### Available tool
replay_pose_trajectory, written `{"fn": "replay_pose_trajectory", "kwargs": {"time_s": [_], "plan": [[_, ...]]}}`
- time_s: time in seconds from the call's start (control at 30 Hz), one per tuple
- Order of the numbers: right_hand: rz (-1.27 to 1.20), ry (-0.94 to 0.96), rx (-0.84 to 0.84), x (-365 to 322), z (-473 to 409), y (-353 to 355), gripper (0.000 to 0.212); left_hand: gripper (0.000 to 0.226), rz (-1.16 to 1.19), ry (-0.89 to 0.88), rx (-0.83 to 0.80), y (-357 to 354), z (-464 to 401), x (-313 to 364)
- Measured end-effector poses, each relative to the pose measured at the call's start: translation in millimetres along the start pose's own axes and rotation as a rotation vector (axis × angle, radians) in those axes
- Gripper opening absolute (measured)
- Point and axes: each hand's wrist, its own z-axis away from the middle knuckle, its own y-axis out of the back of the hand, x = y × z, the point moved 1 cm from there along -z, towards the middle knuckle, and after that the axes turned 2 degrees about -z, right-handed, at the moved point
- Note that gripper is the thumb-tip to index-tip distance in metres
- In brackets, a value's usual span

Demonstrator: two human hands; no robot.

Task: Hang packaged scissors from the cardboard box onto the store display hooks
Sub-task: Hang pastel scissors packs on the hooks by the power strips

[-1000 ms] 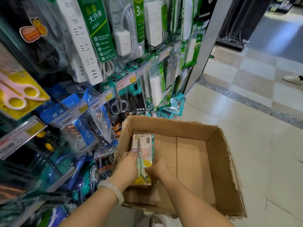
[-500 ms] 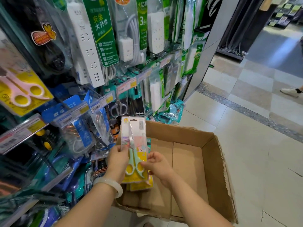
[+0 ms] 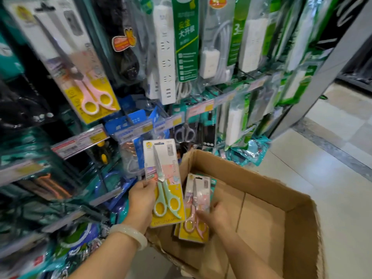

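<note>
My left hand (image 3: 141, 200) grips a packaged pair of green-handled scissors (image 3: 164, 182) by its left edge and holds it upright above the near left corner of the cardboard box (image 3: 298, 222). My right hand (image 3: 216, 215) holds a packaged pair of pink-handled scissors (image 3: 196, 210) just above a small stack of packs in the box. A pack of pink scissors (image 3: 80, 73) hangs on a display hook at the upper left.
The display wall on the left carries hanging power strips (image 3: 165, 55), grey scissors (image 3: 184, 133), blue packs and price tag rails (image 3: 80, 141). Tiled floor (image 3: 332, 168) lies to the right of the box. A white bracelet (image 3: 130, 234) sits on my left wrist.
My left hand has lifted the green scissors pack out of the box and off to the left. My right hand has let go of it and taken a pink pack from the stack.
</note>
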Motion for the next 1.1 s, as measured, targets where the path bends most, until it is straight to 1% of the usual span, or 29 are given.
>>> {"fn": "replay_pose_trajectory", "kwargs": {"time_s": [0.07,0.1,0.17,0.27,0.33,0.4,0.5,0.6,0.7,0.83,0.9,1.0,1.1], "plan": [[0.002,-0.036,-0.020,-0.9,-7.6,-4.7,0.042,0.016,-0.001,-0.018,0.035,3.4,1.7,0.2],[0.004,-0.065,-0.043,-0.7,-11.7,-6.8,0.042,0.017,-0.007,-0.034,0.046,5.5,1.1,-0.8],[0.003,-0.119,-0.067,0.0,-15.6,-8.2,0.048,0.017,-0.002,-0.042,0.050,8.5,0.1,-5.3],[-0.072,-0.140,-0.050,2.1,-20.4,-10.2,0.047,0.019,0.031,-0.032,0.064,8.6,1.2,-10.5],[-0.199,-0.138,-0.027,1.1,-18.4,-12.7,0.041,0.020,0.034,-0.047,0.075,8.0,4.1,-11.4],[-0.382,-0.149,-0.056,1.5,-15.2,-16.7,0.033,0.020,0.033,-0.056,0.082,8.7,9.1,-10.7],[-0.548,-0.120,-0.070,-0.4,-4.5,-17.0,0.013,0.019,0.013,-0.091,0.085,12.0,16.8,-5.0],[-0.674,0.002,-0.081,-13.6,17.5,-4.2,0.006,0.020,-0.023,-0.162,0.098,16.8,24.2,3.2],[-0.791,0.166,-0.122,-38.1,42.5,9.7,0.006,0.022,-0.029,-0.244,0.086,25.6,33.7,8.2],[-0.738,0.363,-0.107,-78.5,74.2,15.4,0.010,0.022,-0.043,-0.356,0.114,46.8,49.6,21.2],[-0.705,0.449,-0.118,-99.4,88.8,13.1,0.009,0.020,-0.009,-0.413,0.131,60.6,58.4,33.4],[-0.672,0.563,-0.163,-131.5,114.5,7.3,0.010,0.020,0.069,-0.459,0.152,86.6,67.0,50.1],[-0.647,0.645,-0.188,-160.5,137.4,-3.2,0.013,0.026,0.102,-0.488,0.172,116.2,73.1,67.4]]}}
